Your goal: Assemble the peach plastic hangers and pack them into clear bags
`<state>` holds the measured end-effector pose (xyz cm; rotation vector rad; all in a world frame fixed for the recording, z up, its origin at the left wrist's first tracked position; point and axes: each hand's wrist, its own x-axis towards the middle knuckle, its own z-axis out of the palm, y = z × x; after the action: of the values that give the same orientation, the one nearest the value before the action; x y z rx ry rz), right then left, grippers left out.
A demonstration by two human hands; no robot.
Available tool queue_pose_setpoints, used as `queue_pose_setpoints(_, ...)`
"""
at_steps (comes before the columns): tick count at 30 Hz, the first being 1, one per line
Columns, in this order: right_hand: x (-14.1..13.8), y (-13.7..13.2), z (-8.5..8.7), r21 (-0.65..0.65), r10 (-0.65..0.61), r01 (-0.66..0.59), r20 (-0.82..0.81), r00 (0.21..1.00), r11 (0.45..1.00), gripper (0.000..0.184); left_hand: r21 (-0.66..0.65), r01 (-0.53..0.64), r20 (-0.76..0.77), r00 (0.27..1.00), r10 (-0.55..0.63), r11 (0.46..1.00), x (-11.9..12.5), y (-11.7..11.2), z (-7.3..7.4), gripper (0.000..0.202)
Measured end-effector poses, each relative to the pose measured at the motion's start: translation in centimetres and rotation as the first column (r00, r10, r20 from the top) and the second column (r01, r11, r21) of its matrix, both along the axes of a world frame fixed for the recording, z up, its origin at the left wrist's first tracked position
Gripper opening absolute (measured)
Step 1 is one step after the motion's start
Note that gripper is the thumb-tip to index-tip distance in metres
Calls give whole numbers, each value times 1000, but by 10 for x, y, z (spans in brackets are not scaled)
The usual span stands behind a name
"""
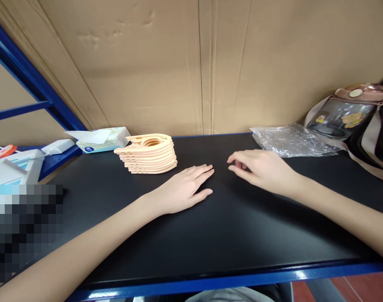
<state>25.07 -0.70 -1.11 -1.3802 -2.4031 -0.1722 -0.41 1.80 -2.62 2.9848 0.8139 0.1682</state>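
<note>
My left hand (183,188) lies flat, palm down, on the black tabletop (210,235), fingers apart and holding nothing. A stack of several peach-coloured plastic pieces (150,153) sits just beyond it to the left, not touched. My right hand (263,170) hovers low over the table to the right, fingers loosely curled and empty. A crumpled clear plastic bag (289,140) lies a little beyond the right hand.
A tissue pack (101,139) lies at the back left beside a white box (15,165). A bag with a clear-lidded bottle (349,111) leans at the back right. Cardboard (191,63) walls the back. The blue table edge (242,279) runs along the front.
</note>
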Motion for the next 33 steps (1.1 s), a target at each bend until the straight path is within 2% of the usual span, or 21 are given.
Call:
queue_pose_setpoints(3,14,3,12,165,-228,191,249,941,968,22,-8,-3,1,1000,3,1000,0,0,0,54)
queue_pose_setpoints(6,26,3,15,272,-442,351,459,771,896,16,-28,-7,-12,1000,7,1000,0,1,0,56)
queue_pose_setpoints(8,31,4,13,273,-507,429,532,679,861,17,-40,-14,-22,1000,13,999,0,1,0,57)
queue_pose_setpoints(10,34,4,9,260,-523,464,562,640,847,17,-45,-23,-30,999,22,999,0,0,0,57)
queue_pose_setpoints(14,37,10,3,276,-543,477,564,622,834,23,-41,-26,-45,999,24,999,0,0,0,58)
queue_pose_setpoints(18,37,13,6,292,-546,468,558,624,834,28,-43,-32,-52,998,29,999,-1,0,0,58)
queue_pose_setpoints(23,24,5,16,369,-541,398,524,658,840,25,-52,-32,-48,998,30,998,-1,0,0,58)
queue_pose_setpoints(27,19,-2,14,423,-510,313,515,689,850,21,-57,-35,-51,998,32,998,0,0,1,58)
queue_pose_setpoints(33,38,11,-1,258,-542,489,557,629,833,19,-64,-35,-40,999,32,997,-1,0,0,58)
